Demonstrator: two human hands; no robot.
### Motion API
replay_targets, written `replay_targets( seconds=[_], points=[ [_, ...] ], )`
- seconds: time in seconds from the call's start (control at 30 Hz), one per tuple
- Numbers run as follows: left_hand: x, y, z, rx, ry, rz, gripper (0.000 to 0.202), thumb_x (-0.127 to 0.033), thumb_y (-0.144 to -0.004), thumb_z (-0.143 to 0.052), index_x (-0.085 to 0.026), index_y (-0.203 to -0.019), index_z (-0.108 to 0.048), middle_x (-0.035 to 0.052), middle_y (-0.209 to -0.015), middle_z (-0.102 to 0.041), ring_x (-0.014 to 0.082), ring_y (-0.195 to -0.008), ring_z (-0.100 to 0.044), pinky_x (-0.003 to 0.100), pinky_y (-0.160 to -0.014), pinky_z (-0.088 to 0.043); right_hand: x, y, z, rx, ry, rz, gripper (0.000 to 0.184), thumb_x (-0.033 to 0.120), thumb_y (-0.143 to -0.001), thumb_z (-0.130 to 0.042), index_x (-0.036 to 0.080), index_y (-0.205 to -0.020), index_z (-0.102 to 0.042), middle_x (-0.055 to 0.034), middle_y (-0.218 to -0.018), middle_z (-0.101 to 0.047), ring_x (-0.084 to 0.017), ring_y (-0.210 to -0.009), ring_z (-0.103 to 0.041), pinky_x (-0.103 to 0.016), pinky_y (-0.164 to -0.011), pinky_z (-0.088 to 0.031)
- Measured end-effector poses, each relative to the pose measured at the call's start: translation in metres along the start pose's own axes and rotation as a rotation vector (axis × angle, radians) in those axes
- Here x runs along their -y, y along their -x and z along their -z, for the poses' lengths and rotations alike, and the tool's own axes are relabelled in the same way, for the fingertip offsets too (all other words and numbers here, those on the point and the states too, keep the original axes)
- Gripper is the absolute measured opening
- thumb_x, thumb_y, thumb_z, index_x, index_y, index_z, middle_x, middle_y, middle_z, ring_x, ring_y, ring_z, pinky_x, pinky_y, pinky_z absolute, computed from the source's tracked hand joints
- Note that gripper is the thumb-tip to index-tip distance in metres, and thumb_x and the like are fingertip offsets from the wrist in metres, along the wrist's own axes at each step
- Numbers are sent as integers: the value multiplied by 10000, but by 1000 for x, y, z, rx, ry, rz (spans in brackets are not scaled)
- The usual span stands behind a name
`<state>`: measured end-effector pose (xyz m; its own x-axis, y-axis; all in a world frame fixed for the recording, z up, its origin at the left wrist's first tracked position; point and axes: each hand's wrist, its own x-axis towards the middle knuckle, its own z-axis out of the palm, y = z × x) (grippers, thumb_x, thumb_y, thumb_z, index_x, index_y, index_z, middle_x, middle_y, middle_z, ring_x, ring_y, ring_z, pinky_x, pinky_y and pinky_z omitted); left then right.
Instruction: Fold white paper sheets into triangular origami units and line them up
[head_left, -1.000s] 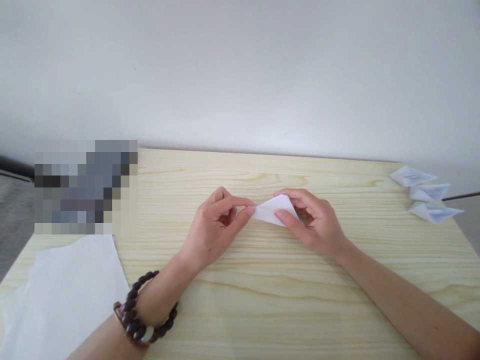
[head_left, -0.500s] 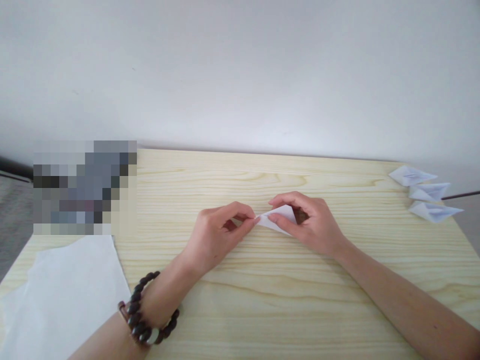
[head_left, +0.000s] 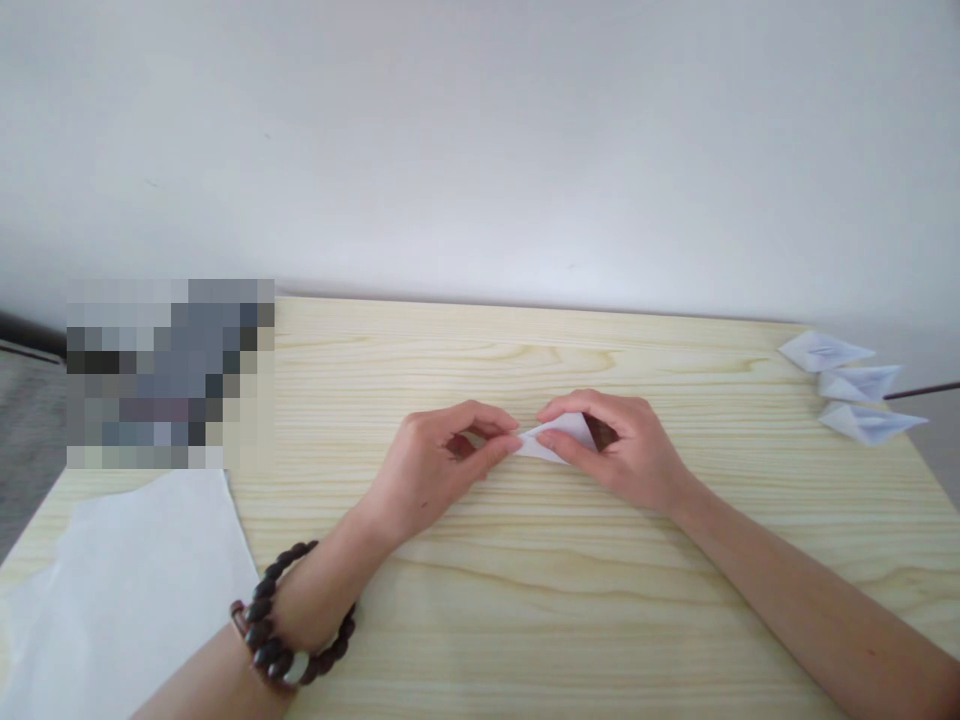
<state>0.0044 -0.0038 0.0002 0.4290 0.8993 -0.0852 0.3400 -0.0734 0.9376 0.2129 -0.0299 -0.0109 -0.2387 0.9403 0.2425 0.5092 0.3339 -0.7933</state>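
Observation:
A small folded white paper piece (head_left: 564,436) sits low over the middle of a pale wooden table (head_left: 570,600). My left hand (head_left: 439,462), with a dark bead bracelet at the wrist, pinches its left tip between thumb and forefinger. My right hand (head_left: 619,445) is closed over the paper's right part, thumb under and fingers on top, hiding much of it. Both hands rest close to the tabletop and nearly touch at the fingertips.
Three folded white paper boats (head_left: 851,386) lie in a row at the table's far right corner. Loose white paper sheets (head_left: 127,590) cover the near left corner. A blurred patch (head_left: 171,372) sits at the far left. A plain white wall stands behind the table.
Both hands have lowered the paper toward the table and drawn closer together. The paper, seen earlier as a wider raised triangle, now looks flatter and is more covered by my right fingers.

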Motion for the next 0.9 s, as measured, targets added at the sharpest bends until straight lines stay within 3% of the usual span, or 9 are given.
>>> replay_targets(
  seconds=[0.13, 0.23, 0.33, 0.4, 0.57, 0.77, 0.9],
  points=[
    [-1, -1, 1, -7, 51, 10, 157, -306, -806, -670, -174, -864, -734, 19, -800, -721, 87, -566, -590, 168, -525, -496, -3, 2, 2, -14, -124, -78, 209, 367, -842, -646, 225, -993, -672, -17, -834, -717, -101, -570, -591, -201, -473, -427],
    [-1, -2, 2, -108, 118, 28, 162, -304, -811, -666, -160, -871, -710, 22, -847, -709, 72, -551, -579, 159, -509, -500, -6, 0, 4, -62, -358, -194, 324, 460, -911, -521, 217, -1078, -654, -52, -903, -720, -150, -684, -648, -248, -551, -499],
    [1, -3, 1, -185, 147, 38, 183, -321, -814, -663, -155, -890, -673, 18, -865, -694, 59, -519, -571, 160, -491, -500, -9, -2, 5, -75, -529, -266, 400, 480, -949, -426, 182, -1082, -658, -51, -754, -704, -168, -628, -645, -284, -548, -520],
    [1, -3, 1, -211, 156, 43, 191, -327, -818, -654, -150, -892, -650, 18, -871, -684, 54, -500, -566, 163, -479, -497, -8, -4, 5, -73, -541, -290, 381, 455, -947, -449, 164, -1051, -671, -38, -678, -682, -160, -585, -633, -277, -525, -521],
    [-2, -4, -1, -266, 166, 78, 165, -304, -829, -626, -145, -865, -600, -4, -773, -628, 45, -462, -529, 152, -423, -459, -4, -4, 4, -40, -437, -298, 301, 394, -939, -495, 155, -958, -677, -47, -774, -714, -110, -551, -624, -222, -507, -530],
    [-1, -4, 0, -168, 163, 117, 201, -338, -808, -644, -157, -881, -600, -17, -684, -596, 59, -465, -495, 149, -393, -415, -2, -4, 4, -77, -283, -250, 220, 369, -894, -576, 170, -911, -667, -5, -665, -688, -95, -516, -623, -197, -497, -539],
    [0, -4, 5, -65, 124, 123, 281, -366, -810, -633, -160, -1001, -641, -31, -632, -590, 62, -440, -463, 167, -411, -399, -1, -4, 3, -117, -291, -273, 217, 370, -873, -605, 163, -859, -671, -17, -656, -708, -102, -495, -628, -202, -474, -541]
  ],
)
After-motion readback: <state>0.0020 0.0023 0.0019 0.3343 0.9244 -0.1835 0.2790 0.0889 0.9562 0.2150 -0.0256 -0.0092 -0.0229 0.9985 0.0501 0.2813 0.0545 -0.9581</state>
